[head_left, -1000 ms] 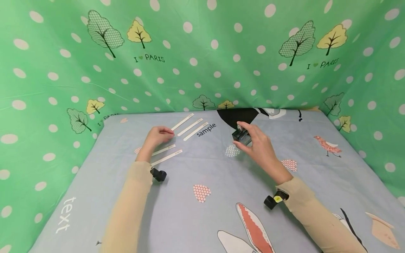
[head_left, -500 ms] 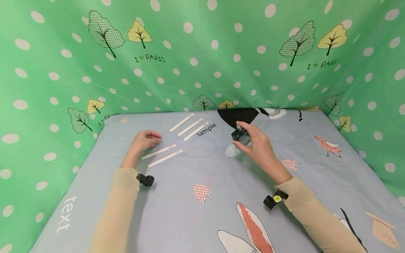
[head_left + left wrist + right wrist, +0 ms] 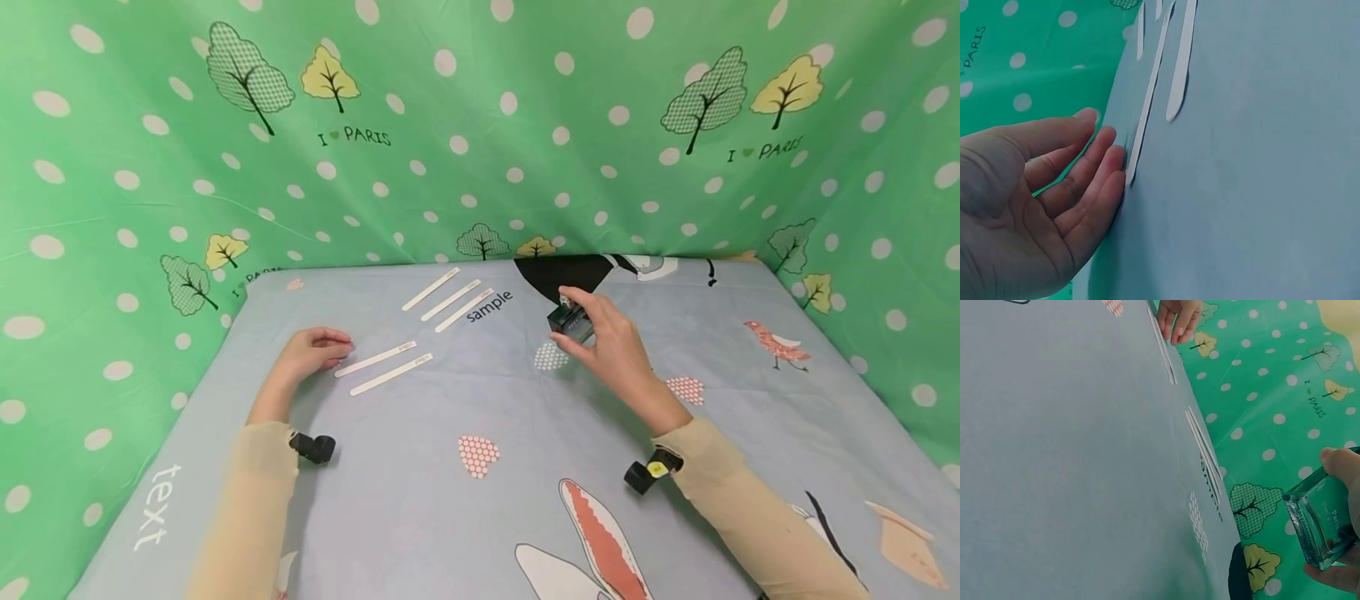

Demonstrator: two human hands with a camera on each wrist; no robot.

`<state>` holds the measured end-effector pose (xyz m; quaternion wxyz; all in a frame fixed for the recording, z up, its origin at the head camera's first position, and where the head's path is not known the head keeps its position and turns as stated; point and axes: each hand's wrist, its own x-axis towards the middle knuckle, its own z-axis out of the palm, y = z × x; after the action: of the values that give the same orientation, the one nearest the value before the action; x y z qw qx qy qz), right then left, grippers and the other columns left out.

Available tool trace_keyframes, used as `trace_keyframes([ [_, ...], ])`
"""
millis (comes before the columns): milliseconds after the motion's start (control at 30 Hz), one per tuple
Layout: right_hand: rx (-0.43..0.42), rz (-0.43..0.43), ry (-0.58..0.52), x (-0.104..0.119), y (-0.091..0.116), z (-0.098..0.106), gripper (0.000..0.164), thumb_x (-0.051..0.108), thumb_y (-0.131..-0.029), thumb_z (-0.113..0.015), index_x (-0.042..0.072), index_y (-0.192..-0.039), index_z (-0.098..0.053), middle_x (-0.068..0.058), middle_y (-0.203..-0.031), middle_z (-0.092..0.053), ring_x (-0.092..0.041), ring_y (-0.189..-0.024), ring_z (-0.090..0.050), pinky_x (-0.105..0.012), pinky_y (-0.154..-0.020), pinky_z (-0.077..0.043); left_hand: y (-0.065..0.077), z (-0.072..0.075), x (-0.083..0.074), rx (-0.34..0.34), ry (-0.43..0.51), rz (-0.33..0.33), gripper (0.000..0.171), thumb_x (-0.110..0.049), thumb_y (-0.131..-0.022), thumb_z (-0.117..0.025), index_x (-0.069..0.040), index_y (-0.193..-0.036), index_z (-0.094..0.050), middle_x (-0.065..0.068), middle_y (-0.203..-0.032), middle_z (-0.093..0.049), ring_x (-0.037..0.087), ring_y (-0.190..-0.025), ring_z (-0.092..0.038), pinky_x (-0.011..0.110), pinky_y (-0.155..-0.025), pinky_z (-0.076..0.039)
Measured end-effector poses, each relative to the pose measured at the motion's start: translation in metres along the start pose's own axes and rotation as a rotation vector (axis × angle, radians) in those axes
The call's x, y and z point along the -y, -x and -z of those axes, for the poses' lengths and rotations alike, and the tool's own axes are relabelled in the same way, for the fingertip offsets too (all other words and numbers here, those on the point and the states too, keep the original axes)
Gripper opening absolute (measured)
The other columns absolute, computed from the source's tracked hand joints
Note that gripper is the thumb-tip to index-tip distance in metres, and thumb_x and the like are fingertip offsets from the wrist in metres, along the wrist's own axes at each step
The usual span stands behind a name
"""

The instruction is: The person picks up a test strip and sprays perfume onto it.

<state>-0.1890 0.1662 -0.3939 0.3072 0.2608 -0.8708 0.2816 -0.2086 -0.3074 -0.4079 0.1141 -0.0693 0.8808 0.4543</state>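
Observation:
My right hand (image 3: 618, 350) grips a dark green glass perfume bottle (image 3: 576, 323) between thumb and fingers, with a fingertip at its sprayer top. The right wrist view shows the clear, square-edged base of the bottle (image 3: 1317, 515). My left hand (image 3: 303, 357) holds nothing; its fingers (image 3: 1079, 178) are loosely curved beside the end of a slim white test strip (image 3: 375, 359). A second strip (image 3: 392, 374) lies parallel in front of it. Farther back, three more white strips (image 3: 451, 301) lie slanted side by side, small printing at their far ends.
A printed blue-grey cloth (image 3: 420, 492) covers the table. Behind it and along both sides hangs a green dotted curtain (image 3: 420, 100). Small black cameras (image 3: 313, 447) are strapped at both wrists.
My left hand has drawn back from the far strips, moving left and nearer to me, uncovering the two near strips. The right hand with the perfume bottle has stayed almost still.

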Motion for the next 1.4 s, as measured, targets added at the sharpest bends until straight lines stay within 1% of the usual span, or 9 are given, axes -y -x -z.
trace_keyframes([
  [167, -0.002, 0.008, -0.001, -0.001, 0.0, -0.001, 0.07, 0.024, -0.081, -0.084, 0.018, -0.14, -0.049, -0.014, -0.119, -0.065, -0.03, -0.091, -0.067, -0.043, -0.061, -0.057, 0.009, 0.005, 0.012, 0.01, 0.009, -0.008, 0.047, -0.024, -0.093, -0.072, 0.005, -0.127, -0.059, -0.016, -0.091, -0.07, -0.006, -0.08, -0.062, 0.013, -0.073, -0.055],
  [267, -0.003, 0.012, -0.007, -0.001, 0.0, -0.001, 0.07, 0.025, -0.08, -0.085, 0.018, -0.14, -0.05, -0.014, -0.119, -0.065, -0.03, -0.091, -0.067, -0.043, -0.061, -0.057, 0.015, 0.006, 0.018, 0.013, -0.012, -0.025, 0.046, -0.023, -0.092, -0.072, 0.005, -0.127, -0.059, -0.014, -0.094, -0.073, -0.009, -0.081, -0.061, 0.014, -0.072, -0.053],
  [433, 0.002, 0.015, -0.014, 0.0, 0.001, -0.002, 0.07, 0.025, -0.08, -0.085, 0.018, -0.141, -0.049, -0.014, -0.12, -0.065, -0.03, -0.091, -0.067, -0.042, -0.06, -0.057, 0.023, 0.001, 0.021, -0.021, -0.092, -0.042, 0.045, -0.025, -0.09, -0.075, 0.0, -0.125, -0.062, 0.005, -0.111, -0.075, -0.011, -0.083, -0.059, 0.011, -0.074, -0.047],
  [533, 0.004, 0.013, -0.02, 0.001, 0.0, -0.002, 0.07, 0.024, -0.08, -0.085, 0.017, -0.141, -0.049, -0.013, -0.121, -0.065, -0.03, -0.094, -0.067, -0.042, -0.061, -0.057, 0.026, -0.003, 0.022, -0.038, -0.1, -0.064, 0.045, -0.022, -0.088, -0.077, 0.001, -0.124, -0.062, 0.017, -0.118, -0.071, -0.009, -0.084, -0.059, 0.009, -0.076, -0.047],
  [667, 0.002, 0.015, -0.028, 0.002, -0.001, -0.001, 0.07, 0.023, -0.081, -0.084, 0.017, -0.14, -0.049, -0.013, -0.124, -0.064, -0.031, -0.1, -0.067, -0.044, -0.065, -0.058, 0.027, -0.007, 0.023, -0.062, -0.106, -0.094, 0.043, -0.016, -0.088, -0.077, 0.004, -0.123, -0.062, 0.023, -0.12, -0.068, -0.003, -0.086, -0.06, 0.009, -0.075, -0.049],
  [833, 0.001, 0.024, -0.025, 0.003, -0.002, -0.002, 0.069, 0.023, -0.081, -0.085, 0.017, -0.14, -0.049, -0.013, -0.124, -0.065, -0.031, -0.103, -0.066, -0.046, -0.07, -0.059, 0.026, -0.009, 0.024, -0.098, -0.145, -0.07, 0.041, -0.017, -0.087, -0.077, 0.002, -0.121, -0.063, 0.021, -0.117, -0.07, -0.001, -0.086, -0.061, 0.011, -0.074, -0.048],
  [967, 0.006, 0.016, -0.016, 0.003, -0.001, -0.002, 0.07, 0.023, -0.081, -0.084, 0.017, -0.14, -0.049, -0.014, -0.122, -0.065, -0.032, -0.101, -0.066, -0.046, -0.068, -0.059, 0.024, -0.011, 0.021, -0.117, -0.16, -0.044, 0.037, -0.015, -0.087, -0.077, 0.001, -0.118, -0.065, 0.019, -0.112, -0.071, -0.002, -0.082, -0.06, 0.013, -0.074, -0.048],
  [1167, 0.011, 0.002, -0.013, 0.002, 0.001, -0.001, 0.07, 0.023, -0.081, -0.084, 0.018, -0.141, -0.049, -0.015, -0.121, -0.065, -0.033, -0.102, -0.066, -0.046, -0.069, -0.059, 0.018, -0.014, 0.018, -0.135, -0.176, -0.024, 0.032, -0.012, -0.086, -0.077, 0.0, -0.113, -0.066, 0.013, -0.102, -0.072, 0.002, -0.078, -0.059, 0.016, -0.071, -0.048],
  [1400, 0.009, 0.032, -0.011, 0.002, -0.001, -0.003, 0.071, 0.023, -0.08, -0.085, 0.016, -0.141, -0.049, -0.014, -0.123, -0.064, -0.031, -0.102, -0.066, -0.044, -0.069, -0.059, 0.019, -0.013, 0.016, -0.146, -0.21, -0.004, 0.026, -0.016, -0.087, -0.077, -0.001, -0.106, -0.066, 0.007, -0.093, -0.072, 0.007, -0.078, -0.059, 0.022, -0.073, -0.045],
])
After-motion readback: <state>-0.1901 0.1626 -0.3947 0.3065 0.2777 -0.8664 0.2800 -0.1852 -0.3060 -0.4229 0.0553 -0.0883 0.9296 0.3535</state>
